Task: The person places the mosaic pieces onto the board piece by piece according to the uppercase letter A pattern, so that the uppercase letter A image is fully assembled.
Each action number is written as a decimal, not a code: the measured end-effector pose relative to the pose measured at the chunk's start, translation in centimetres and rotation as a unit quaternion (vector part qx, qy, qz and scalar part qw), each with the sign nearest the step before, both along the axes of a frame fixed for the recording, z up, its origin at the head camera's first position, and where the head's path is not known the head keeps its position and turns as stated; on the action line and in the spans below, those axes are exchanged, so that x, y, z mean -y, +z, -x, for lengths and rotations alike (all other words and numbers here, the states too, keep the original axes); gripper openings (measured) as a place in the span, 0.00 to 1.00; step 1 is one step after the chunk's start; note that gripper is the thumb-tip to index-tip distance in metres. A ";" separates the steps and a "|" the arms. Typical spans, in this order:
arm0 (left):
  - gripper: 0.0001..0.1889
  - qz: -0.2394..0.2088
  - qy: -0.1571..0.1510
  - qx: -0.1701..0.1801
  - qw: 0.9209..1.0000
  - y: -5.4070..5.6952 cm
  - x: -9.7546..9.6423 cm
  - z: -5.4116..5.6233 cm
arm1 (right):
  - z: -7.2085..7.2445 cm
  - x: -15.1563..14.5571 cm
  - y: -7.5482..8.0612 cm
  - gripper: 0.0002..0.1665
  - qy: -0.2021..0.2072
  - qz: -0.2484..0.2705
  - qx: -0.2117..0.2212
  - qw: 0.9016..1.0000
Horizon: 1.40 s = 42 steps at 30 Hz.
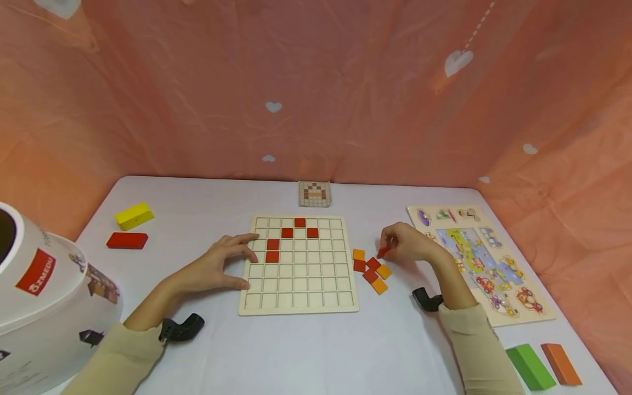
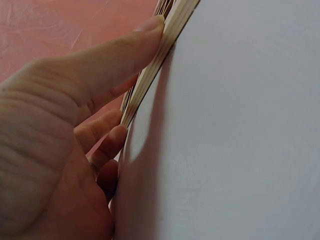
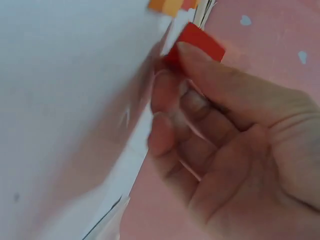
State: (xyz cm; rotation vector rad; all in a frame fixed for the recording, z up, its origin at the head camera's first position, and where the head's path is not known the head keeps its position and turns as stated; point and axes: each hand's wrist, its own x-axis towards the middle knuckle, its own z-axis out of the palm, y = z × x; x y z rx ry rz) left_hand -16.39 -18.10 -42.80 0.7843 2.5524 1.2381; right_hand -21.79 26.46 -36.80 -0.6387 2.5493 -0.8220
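Note:
A wooden grid board (image 1: 301, 285) lies on the white table, with several red tiles set in its upper squares. My left hand (image 1: 214, 266) rests at the board's left side, fingers spread. Its fingertips and thumb touch the edge, as the left wrist view also shows along the board's wooden side (image 2: 172, 32). To the right of the board, my right hand (image 1: 407, 242) pinches a red square tile (image 3: 200, 42) between thumb and fingers. Just left of that hand lies a loose cluster of red tiles (image 1: 370, 276) and orange tiles (image 1: 379, 286).
Behind the board stands a small pattern card (image 1: 314, 195). A picture puzzle (image 1: 533, 274) lies at right, with a green block (image 1: 530, 367) and an orange block (image 1: 561, 364) nearer. At left are a white bucket (image 1: 44, 340), a yellow block (image 1: 135, 216) and a red block (image 1: 127, 240).

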 end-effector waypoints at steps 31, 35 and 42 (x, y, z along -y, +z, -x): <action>0.20 -0.008 -0.010 -0.004 1.000 0.3 0.1 0.0 | -1.9 19.4 0.1 0.17 0.196 0.069 0.031 0.978; 0.20 -0.006 -0.011 -0.003 1.000 0.2 0.1 0.1 | -3.3 18.5 0.6 0.16 0.199 -0.004 -0.095 0.975; 0.20 -0.002 -0.009 -0.006 1.000 0.3 0.0 0.0 | -6.4 16.7 0.8 0.42 0.263 -0.173 -0.141 0.939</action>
